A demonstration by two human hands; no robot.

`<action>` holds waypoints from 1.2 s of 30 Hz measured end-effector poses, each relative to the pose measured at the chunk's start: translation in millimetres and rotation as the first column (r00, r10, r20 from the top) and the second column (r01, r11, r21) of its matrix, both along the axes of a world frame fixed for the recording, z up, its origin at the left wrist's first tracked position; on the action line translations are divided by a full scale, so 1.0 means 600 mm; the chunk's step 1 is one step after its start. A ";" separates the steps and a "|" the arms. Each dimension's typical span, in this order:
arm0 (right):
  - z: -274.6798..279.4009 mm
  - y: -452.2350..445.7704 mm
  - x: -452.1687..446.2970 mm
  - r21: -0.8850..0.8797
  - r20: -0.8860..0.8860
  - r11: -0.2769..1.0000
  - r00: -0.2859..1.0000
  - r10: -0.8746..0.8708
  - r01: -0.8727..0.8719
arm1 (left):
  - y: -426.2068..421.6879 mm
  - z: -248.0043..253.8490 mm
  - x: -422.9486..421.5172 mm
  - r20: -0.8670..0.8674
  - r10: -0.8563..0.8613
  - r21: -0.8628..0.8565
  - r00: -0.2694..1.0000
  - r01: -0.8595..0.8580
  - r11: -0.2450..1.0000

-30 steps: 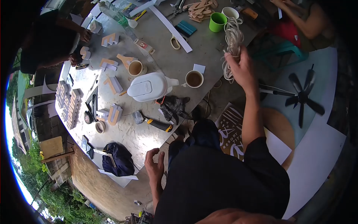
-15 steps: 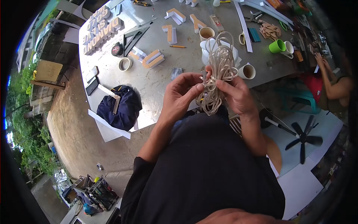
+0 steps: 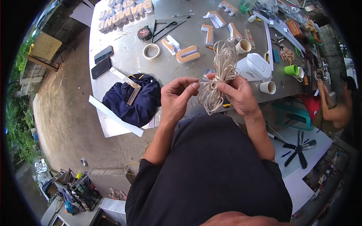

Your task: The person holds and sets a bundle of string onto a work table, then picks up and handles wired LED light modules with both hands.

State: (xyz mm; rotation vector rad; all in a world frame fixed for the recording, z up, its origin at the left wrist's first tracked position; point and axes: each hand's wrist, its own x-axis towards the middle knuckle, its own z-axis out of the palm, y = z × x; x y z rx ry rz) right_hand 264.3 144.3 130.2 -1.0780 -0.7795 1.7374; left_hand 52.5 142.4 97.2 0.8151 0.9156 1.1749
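A coiled bundle of clear, beige-looking cord (image 3: 225, 58) is held up in front of my chest, its loops gathered tight at the middle. My right hand (image 3: 241, 96) grips it at that waist, thumb in front. Just left of the bundle, my left hand (image 3: 176, 97) pinches what looks like a loose end of the same cord between thumb and fingertips. Behind the loops, on the metal table (image 3: 132, 41), are a white lidded container (image 3: 256, 67) and a cup (image 3: 267, 87).
Dark blue cloth (image 3: 132, 101), two phones (image 3: 102, 68), a tape roll (image 3: 151, 51), a tape measure (image 3: 144, 33) and cut-out letters (image 3: 187, 55) lie on the table. A fan (image 3: 298, 148) stands low right. Another person's arm (image 3: 332, 111) is at the right.
My left hand has drawn leftward from the bundle's middle, with a strand between its fingertips. My right hand keeps hold of the bundle. The camera view has shifted, showing the table's things lower or farther right.
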 end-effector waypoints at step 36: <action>-0.107 0.062 -0.148 -0.041 0.449 0.997 0.890 0.078 -0.067 | 0.073 -0.129 -0.102 -0.391 -0.126 0.121 0.912 0.187 0.975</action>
